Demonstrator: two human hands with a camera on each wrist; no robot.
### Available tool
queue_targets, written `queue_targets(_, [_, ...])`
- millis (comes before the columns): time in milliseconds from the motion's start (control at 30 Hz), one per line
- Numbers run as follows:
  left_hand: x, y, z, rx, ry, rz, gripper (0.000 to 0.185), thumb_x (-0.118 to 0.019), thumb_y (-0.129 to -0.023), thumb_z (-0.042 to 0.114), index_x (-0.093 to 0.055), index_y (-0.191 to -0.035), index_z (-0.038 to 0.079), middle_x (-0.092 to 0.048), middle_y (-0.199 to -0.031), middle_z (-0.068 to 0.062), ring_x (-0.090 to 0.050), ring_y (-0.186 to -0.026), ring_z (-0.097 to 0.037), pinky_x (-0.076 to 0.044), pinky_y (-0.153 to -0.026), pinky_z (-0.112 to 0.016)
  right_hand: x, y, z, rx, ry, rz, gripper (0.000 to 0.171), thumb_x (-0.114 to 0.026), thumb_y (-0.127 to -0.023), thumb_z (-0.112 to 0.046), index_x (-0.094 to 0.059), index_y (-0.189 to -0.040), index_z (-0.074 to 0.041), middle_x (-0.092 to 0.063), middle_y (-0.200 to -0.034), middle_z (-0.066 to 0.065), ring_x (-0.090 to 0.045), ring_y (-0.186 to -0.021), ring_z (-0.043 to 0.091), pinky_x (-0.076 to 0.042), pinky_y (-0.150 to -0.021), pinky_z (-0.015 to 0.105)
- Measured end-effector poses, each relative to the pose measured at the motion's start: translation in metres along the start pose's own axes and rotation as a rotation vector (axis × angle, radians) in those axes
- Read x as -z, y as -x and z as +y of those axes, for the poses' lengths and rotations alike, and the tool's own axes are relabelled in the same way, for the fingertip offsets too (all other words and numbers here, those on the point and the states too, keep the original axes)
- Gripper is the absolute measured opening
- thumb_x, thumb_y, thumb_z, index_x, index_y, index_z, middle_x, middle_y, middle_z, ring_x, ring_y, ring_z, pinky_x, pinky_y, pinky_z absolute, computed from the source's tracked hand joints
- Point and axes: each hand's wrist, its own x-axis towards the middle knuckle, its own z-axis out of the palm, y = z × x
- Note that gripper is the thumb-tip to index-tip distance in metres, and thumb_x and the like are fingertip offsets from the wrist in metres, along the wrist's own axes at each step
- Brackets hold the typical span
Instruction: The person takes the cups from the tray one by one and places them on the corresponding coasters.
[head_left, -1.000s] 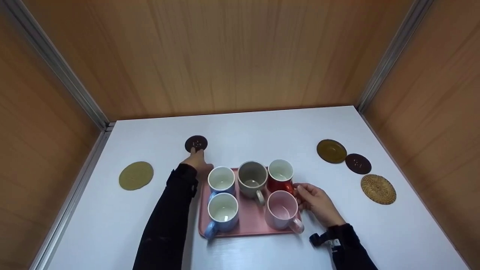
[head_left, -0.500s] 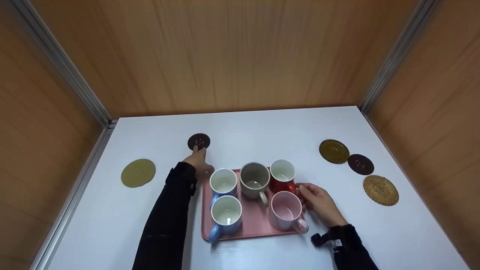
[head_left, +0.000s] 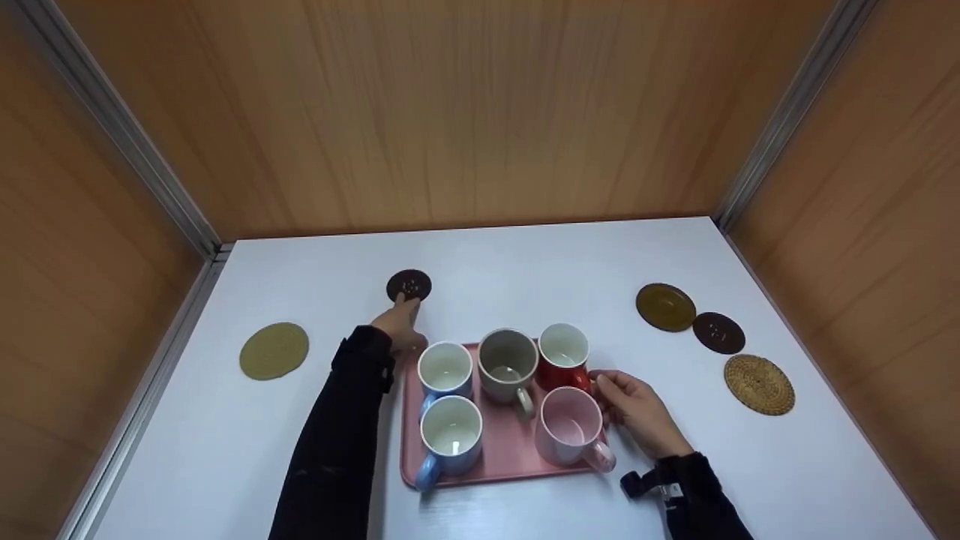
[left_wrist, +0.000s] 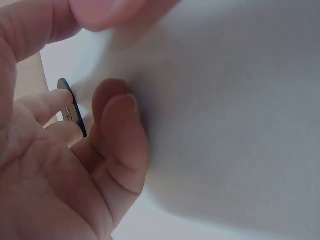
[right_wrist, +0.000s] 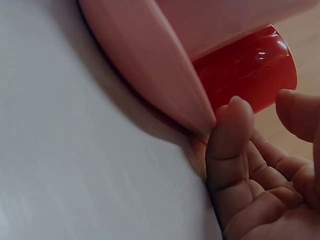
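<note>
Both arms are covered in long black sleeves that run all the way down to the wrists. The left sleeve (head_left: 330,442) ends in a snug, slightly bunched cuff just behind the bare left hand (head_left: 397,324). The right sleeve (head_left: 709,502) looks the same dark cloth, and at its cuff sits a small black strap or clip with a pale patch on it (the wrist camera's mount, by the look of it) (head_left: 651,481). The right hand (head_left: 637,412) is bare too, with no rings showing, nails short.
</note>
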Motion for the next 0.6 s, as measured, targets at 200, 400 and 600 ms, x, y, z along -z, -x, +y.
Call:
queue_targets(200, [-0.003, -0.007, -0.005, 0.032, 0.034, 0.010, 0.110, -0.081, -0.085, 0.018, -0.015, -0.172, 0.008, 0.001, -0.179, -0.023, -0.028, -0.162, -0.043, -0.033, -0.129, -0.053, 0.001, -0.002, 0.000, -0.016, 0.010, 0.018, 0.052, -0.063, -0.108, -0.044, -0.062, -0.145, -0.008, -0.071, -0.108, 0.002, -0.062, -0.093, 0.018, -0.056, -0.076, 0.025])
queue_targets(400, [-0.017, -0.005, -0.008, -0.009, -0.031, 0.130, 0.099, -0.072, -0.094, 0.028, -0.015, -0.170, 0.002, -0.005, -0.179, -0.024, -0.039, -0.157, -0.044, -0.043, -0.123, -0.054, 0.001, -0.004, 0.002, -0.014, 0.010, 0.034, 0.051, -0.064, -0.108, -0.044, -0.062, -0.144, -0.008, -0.071, -0.109, 0.004, -0.061, -0.092, 0.019, -0.056, -0.075, 0.024])
queue_targets(600, [-0.036, 0.013, -0.006, -0.091, -0.059, 0.332, 0.073, -0.065, -0.104, 0.029, -0.037, -0.162, -0.006, -0.022, -0.175, -0.027, -0.045, -0.152, -0.044, -0.041, -0.124, -0.055, 0.003, -0.005, 0.003, -0.010, 0.015, 0.033, 0.052, -0.064, -0.107, -0.045, -0.063, -0.143, -0.008, -0.071, -0.110, 0.004, -0.061, -0.093, 0.020, -0.056, -0.076, 0.025])
